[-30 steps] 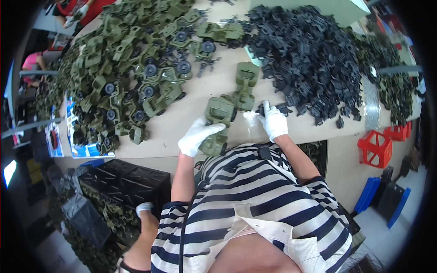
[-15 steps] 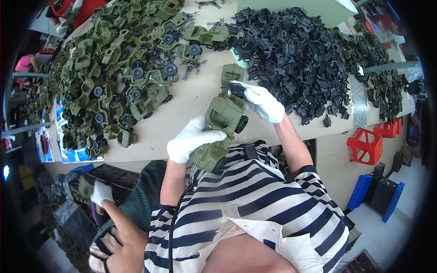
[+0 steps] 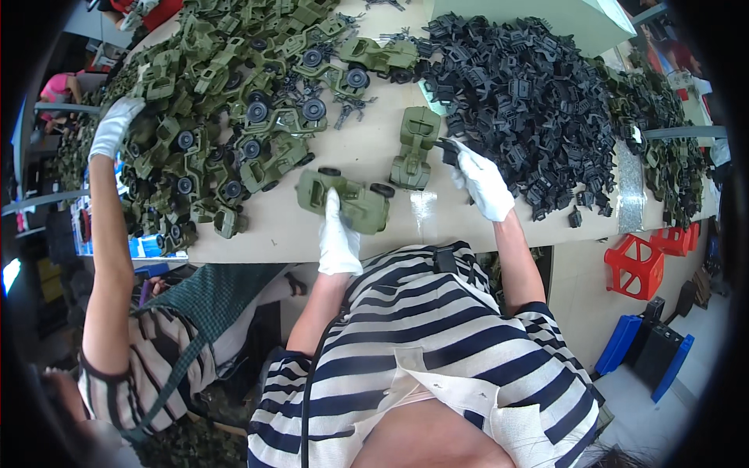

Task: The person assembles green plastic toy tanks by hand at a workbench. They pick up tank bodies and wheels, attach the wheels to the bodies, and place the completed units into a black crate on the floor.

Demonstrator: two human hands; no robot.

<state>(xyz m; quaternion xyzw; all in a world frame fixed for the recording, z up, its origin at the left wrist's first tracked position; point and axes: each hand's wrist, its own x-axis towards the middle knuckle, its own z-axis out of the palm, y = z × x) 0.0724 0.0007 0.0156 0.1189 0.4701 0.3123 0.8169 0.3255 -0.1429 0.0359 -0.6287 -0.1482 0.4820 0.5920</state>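
My left hand (image 3: 340,243), in a white glove, is closed around a green toy jeep (image 3: 365,209) just above the table, with a finger or thumb lying over its body. Black wheels show along the jeep's far side. Between the fingertips of my gloved right hand (image 3: 485,183) is a small black plastic part (image 3: 449,153). To the left of that hand, a second green toy jeep (image 3: 412,160) sits on the table. Past my right hand rises a big pile of small black plastic parts (image 3: 523,101).
A heap of green toy jeeps (image 3: 226,101) covers the table's left side. There a co-worker's gloved hand (image 3: 117,129) reaches in. A pale green box (image 3: 562,23) stands behind the black pile. Red stools (image 3: 633,267) are on the floor at right.
My left hand has carried its jeep forward and left, away from my body, and turned it. My right hand has drawn apart to the right with a black part. A co-worker's arm has reached in.
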